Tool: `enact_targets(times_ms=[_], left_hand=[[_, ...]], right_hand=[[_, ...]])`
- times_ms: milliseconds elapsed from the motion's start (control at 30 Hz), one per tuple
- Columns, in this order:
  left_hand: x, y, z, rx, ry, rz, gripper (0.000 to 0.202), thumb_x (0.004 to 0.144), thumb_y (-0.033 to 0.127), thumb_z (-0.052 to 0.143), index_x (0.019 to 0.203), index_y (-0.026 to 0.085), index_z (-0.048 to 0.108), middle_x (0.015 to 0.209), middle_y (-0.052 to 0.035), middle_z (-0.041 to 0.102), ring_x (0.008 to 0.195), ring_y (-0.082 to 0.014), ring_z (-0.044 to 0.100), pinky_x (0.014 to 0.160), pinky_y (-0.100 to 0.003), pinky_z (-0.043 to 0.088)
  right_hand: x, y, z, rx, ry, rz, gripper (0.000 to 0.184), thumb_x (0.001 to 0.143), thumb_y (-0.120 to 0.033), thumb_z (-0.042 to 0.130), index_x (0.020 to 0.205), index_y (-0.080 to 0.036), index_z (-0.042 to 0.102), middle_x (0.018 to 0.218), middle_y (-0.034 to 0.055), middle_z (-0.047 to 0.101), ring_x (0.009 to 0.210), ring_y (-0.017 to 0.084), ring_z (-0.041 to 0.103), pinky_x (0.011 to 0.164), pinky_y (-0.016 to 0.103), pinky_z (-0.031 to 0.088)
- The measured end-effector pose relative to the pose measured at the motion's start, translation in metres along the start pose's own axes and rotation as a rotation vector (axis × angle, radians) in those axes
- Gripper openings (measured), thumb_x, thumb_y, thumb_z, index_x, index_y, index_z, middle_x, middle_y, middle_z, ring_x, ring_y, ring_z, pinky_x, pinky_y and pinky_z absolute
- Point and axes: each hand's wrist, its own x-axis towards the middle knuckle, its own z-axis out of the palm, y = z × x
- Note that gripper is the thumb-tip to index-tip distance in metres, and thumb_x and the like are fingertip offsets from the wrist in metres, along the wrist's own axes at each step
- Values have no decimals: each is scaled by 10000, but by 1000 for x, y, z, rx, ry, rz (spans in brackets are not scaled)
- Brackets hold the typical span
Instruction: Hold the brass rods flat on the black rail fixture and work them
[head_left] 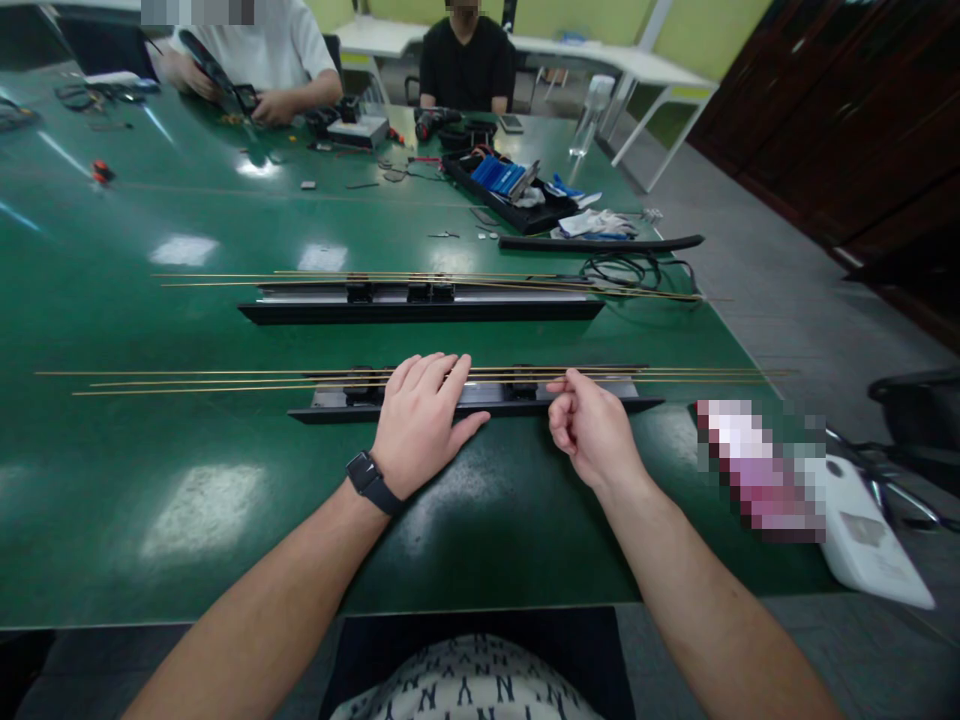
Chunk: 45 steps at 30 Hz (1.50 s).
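Rail: lay lengthwise across the near part of the table, under both hands.
Left hand: rested palm down over the rail, fingers nearly straight and close together, thumb spread apart along the near lip.
Right hand: was turned on its side, fingers curled inward, thumb and forefinger at the rods; whether they were clamped on one could not be told.
Steadying: a broad, light left palm seemed the best hold, since hard pressure might have bowed anything so slender or rocked the rail.
Fingertip work: probably called for a pinch close to the rail, one strand at a time, because the long free ends looked apt to whip or cross.
Rods: were thin, straight and brass-coloured with a metallic sheen, roughly parallel to the rail and overhanging it at both ends.
Rail surfaces: showed a smooth silver-grey channel behind a matt black lip with slanted ends.
Blocks: sat dark and squarish in the channel, their details too small to read.
Far rail: lay well apart, similarly shaped, with more golden strands along it.
Tabletop: was green and glossy, mirroring the lights in pale patches.
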Motion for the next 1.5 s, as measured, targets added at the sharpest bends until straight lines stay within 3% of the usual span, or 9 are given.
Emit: enact_targets(times_ms=[400, 667, 933, 1233, 1500], left_hand=[[0, 0, 0, 18, -8, -3, 609, 944, 476, 634, 1447, 149, 532, 1382, -159, 631, 1332, -330, 543, 1189, -508, 341], [0, 0, -1, 5, -5, -2, 595, 941, 462, 637, 1443, 157, 542, 1382, -159, 636, 1334, -332, 548, 1192, -516, 342], [0, -1, 0, 8, -1, 1, 605, 945, 475, 628, 1449, 153, 536, 1381, -158, 638, 1330, -334, 550, 1185, -516, 344], [0, -1, 1, 7, 4, 4, 611, 938, 469, 635, 1460, 171, 529, 1378, -160, 640, 1331, -337, 550, 1183, -523, 346], [0, -1, 1, 14, 1, 3, 608, 946, 485, 624, 1451, 157, 536, 1382, -161, 638, 1337, -336, 544, 1188, -524, 340]], right_hand=[[-1, 0, 0, -58, -38, 2, 341, 860, -484, 704, 821, -149, 656, 436, -26, 562, 263, 77, 387, 272, 181, 191], [2, 3, 0, 17, 26, -9, 285, 900, -443, 631, 811, -173, 629, 423, -27, 551, 252, 91, 377, 262, 190, 199], [0, 2, -1, -54, -49, -10, 358, 855, -510, 713, 807, -160, 652, 439, -22, 565, 265, 80, 391, 269, 179, 191], [2, 6, -1, 32, 10, -24, 279, 901, -447, 633, 835, -176, 624, 432, -34, 554, 264, 92, 390, 272, 191, 195], [0, 4, -2, -44, -49, -15, 339, 867, -486, 696, 819, -152, 667, 444, -22, 573, 271, 78, 392, 274, 185, 191]])
